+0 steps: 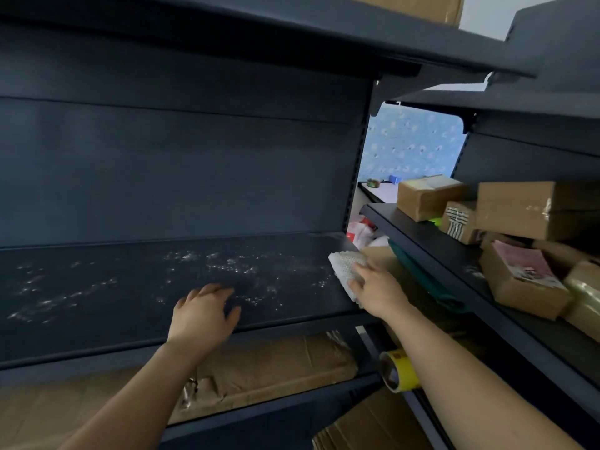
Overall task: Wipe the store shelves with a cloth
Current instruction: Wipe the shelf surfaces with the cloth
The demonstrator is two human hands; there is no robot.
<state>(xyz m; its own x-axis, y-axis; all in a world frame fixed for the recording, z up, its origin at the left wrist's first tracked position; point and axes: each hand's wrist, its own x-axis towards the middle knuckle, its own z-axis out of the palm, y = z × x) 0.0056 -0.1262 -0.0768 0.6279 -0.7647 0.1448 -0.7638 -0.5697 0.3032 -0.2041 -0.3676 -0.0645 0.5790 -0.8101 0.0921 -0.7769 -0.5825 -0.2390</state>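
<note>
Right hand (378,289) presses a white mesh-textured cloth (344,267) flat, fingers extended over it, at the right end of the dusty dark shelf (130,287), left hand (204,311) resting near the front edge with fingers loosely spread, apparently touching it (frame blurred), holding nothing.
</note>
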